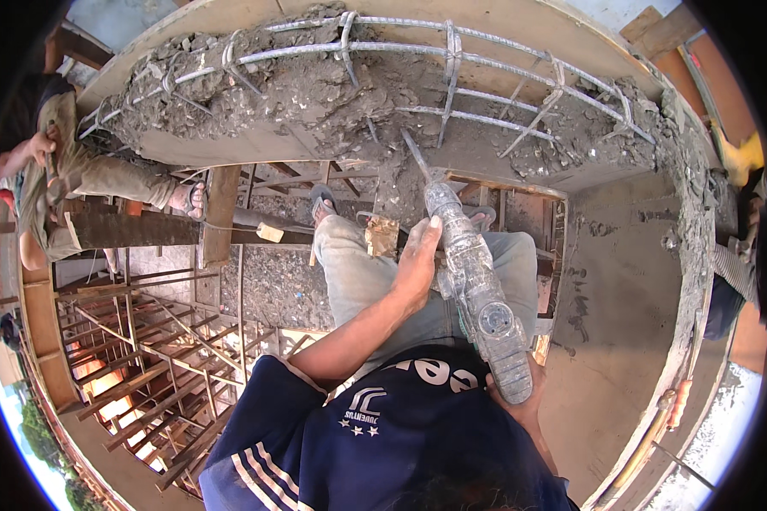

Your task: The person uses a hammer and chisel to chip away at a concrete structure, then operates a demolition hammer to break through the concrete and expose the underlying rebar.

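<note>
A dust-covered demolition hammer (486, 298) slants across my lap with its chisel bit (416, 153) directed away from me. The bit's tip reaches the rough, broken concrete (315, 111) of a beam with exposed steel rebar (383, 48). My left hand (422, 264) is closed about the side of the hammer near its front; part of its grip is hidden. At the rear end, my right hand (524, 400) is wrapped round the hammer, with most of its fingers behind the tool body.
Wooden scaffolding (145, 366) and openings lie below on the left. A smooth concrete wall (626, 272) rises on the right. One co-worker's hand (41, 146) and sandalled foot (187, 199) are at the left; another person's striped sleeve (733, 271) shows at the right.
</note>
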A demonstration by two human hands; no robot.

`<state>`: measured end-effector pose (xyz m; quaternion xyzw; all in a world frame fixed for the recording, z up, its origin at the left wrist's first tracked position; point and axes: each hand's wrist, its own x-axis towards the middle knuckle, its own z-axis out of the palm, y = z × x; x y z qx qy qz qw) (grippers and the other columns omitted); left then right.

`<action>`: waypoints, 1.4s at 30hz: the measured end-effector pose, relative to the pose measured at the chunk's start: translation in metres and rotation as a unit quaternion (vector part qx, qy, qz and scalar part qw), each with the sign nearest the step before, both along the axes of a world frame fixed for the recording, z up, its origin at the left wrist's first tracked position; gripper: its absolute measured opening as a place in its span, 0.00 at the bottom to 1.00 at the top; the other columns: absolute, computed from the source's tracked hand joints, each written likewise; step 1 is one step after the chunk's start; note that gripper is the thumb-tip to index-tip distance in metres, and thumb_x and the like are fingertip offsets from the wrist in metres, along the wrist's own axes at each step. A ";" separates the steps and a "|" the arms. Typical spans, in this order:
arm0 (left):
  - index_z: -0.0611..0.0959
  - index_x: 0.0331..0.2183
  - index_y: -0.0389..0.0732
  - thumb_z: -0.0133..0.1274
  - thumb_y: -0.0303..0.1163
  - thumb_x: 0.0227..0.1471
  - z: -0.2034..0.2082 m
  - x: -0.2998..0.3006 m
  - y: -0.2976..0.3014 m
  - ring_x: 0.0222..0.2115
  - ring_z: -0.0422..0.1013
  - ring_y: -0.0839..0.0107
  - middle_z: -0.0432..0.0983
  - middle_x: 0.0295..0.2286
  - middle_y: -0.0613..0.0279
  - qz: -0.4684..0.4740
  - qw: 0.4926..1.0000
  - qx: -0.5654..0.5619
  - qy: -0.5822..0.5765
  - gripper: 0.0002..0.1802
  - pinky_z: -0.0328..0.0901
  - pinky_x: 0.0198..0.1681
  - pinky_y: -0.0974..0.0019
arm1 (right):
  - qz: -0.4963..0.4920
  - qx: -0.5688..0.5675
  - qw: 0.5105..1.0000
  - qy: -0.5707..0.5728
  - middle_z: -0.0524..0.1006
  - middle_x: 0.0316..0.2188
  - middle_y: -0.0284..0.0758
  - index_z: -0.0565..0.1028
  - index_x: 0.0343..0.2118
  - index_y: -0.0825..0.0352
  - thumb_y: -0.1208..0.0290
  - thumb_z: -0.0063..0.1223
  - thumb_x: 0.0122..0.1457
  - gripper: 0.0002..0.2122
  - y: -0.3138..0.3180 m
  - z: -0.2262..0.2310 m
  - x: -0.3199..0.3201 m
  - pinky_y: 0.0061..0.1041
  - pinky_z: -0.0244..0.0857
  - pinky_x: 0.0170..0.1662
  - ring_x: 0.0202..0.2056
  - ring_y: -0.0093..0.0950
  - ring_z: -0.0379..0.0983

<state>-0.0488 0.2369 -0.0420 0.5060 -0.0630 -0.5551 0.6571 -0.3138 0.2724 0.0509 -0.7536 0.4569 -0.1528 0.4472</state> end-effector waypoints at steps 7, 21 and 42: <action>0.64 0.63 0.38 0.31 0.70 0.61 -0.020 -0.035 0.036 0.59 0.64 0.58 0.66 0.59 0.52 -0.027 0.956 -0.140 0.256 0.48 0.56 0.64 0.49 | -0.045 0.025 0.996 -0.068 0.79 0.28 0.37 0.76 0.40 0.69 0.70 0.68 0.46 0.18 -0.004 0.003 0.024 0.32 0.70 0.37 0.29 0.33 0.78; 0.80 0.52 0.40 0.81 0.45 0.24 -0.050 -0.071 0.034 0.52 0.71 0.61 0.78 0.48 0.55 -0.537 0.785 -0.199 -0.235 0.50 0.62 0.59 0.59 | -0.072 0.155 0.973 -0.152 0.81 0.29 0.36 0.77 0.40 0.70 0.71 0.68 0.46 0.17 0.009 0.015 -0.057 0.25 0.70 0.40 0.30 0.25 0.77; 0.80 0.51 0.41 0.79 0.49 0.25 -0.027 -0.085 -0.015 0.54 0.70 0.59 0.78 0.49 0.55 -0.442 0.787 -0.358 -0.240 0.49 0.61 0.60 0.58 | -0.075 0.081 0.986 -0.129 0.79 0.26 0.35 0.77 0.35 0.74 0.70 0.66 0.43 0.17 -0.035 0.061 -0.049 0.26 0.68 0.36 0.28 0.24 0.74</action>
